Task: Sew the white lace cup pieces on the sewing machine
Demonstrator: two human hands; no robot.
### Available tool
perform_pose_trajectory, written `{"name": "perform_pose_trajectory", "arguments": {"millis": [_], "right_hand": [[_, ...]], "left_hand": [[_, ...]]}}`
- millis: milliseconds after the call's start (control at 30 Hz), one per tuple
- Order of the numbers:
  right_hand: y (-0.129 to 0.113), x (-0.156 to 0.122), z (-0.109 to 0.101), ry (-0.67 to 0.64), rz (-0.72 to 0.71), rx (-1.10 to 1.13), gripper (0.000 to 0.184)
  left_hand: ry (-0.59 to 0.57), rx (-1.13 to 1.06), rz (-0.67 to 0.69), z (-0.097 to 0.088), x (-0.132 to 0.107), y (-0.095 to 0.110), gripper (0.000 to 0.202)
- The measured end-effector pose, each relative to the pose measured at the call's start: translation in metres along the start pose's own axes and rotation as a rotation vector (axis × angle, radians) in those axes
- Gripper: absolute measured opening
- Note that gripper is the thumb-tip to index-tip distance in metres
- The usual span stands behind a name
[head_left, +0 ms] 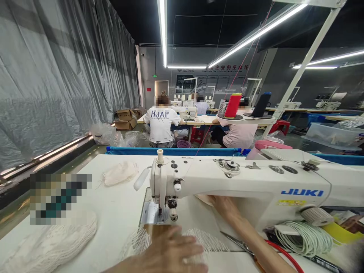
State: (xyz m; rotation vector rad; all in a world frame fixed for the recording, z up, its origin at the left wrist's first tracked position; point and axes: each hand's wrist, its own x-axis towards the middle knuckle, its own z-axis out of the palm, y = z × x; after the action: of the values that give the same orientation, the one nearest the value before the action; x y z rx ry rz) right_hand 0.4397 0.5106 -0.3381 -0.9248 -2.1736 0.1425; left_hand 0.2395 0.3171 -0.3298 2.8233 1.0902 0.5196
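A white JUKI sewing machine (pixel 239 182) stands across the white table (pixel 113 204). My left hand (pixel 173 250) lies flat with fingers spread on a piece of white mesh fabric (pixel 139 240) just in front of the needle and presser foot (pixel 159 212). My right hand (pixel 223 206) reaches under the machine's arm behind the needle; its fingers are partly hidden by the machine body. A pale cloth edge (pixel 203 199) shows beside that hand.
A heap of white mesh (pixel 51 242) lies at the front left and a small white bundle (pixel 119 172) farther back. Scissors (pixel 239 244), coiled cord (pixel 301 235) and a red thread cone (pixel 233 106) are to the right. Other people sit sewing at tables beyond.
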Motion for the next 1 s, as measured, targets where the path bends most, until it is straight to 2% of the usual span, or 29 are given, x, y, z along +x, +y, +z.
{"name": "perform_pose_trajectory", "arguments": {"millis": [33, 133, 200, 267, 400, 600, 800, 900, 1000], "right_hand": [[0.002, -0.001, 0.0, -0.012, -0.001, -0.015, 0.025], [0.007, -0.005, -0.001, -0.069, -0.007, -0.069, 0.022], [0.012, -0.008, -0.001, -0.101, -0.007, -0.098, 0.022], [0.017, -0.011, 0.001, -0.137, -0.003, -0.118, 0.024], [0.023, -0.015, 0.006, -0.159, 0.01, -0.119, 0.025], [0.015, -0.009, 0.001, -0.055, 0.007, -0.033, 0.025], [0.003, -0.004, -0.007, 0.047, 0.009, 0.089, 0.025], [-0.012, -0.019, -0.022, 0.077, 0.005, 0.166, 0.027], [-0.031, -0.048, -0.054, 0.08, 0.046, 0.253, 0.031]], "left_hand": [[0.033, 0.011, 0.015, -0.004, 0.018, -0.002, 0.035], [-0.028, 0.075, -0.14, -0.013, 0.066, -0.013, 0.028], [-0.086, 0.14, -0.277, -0.013, 0.088, -0.023, 0.024], [-0.1, 0.173, -0.342, -0.009, 0.102, -0.031, 0.023], [-0.111, 0.2, -0.362, -0.002, 0.105, -0.041, 0.022], [-0.083, 0.213, -0.364, -0.002, 0.099, -0.037, 0.018], [0.004, 0.16, -0.328, 0.008, 0.109, -0.038, 0.035], [0.001, 0.083, -0.354, 0.015, 0.118, -0.047, 0.036], [0.002, -0.029, -0.393, 0.015, 0.126, -0.053, 0.03]]}}
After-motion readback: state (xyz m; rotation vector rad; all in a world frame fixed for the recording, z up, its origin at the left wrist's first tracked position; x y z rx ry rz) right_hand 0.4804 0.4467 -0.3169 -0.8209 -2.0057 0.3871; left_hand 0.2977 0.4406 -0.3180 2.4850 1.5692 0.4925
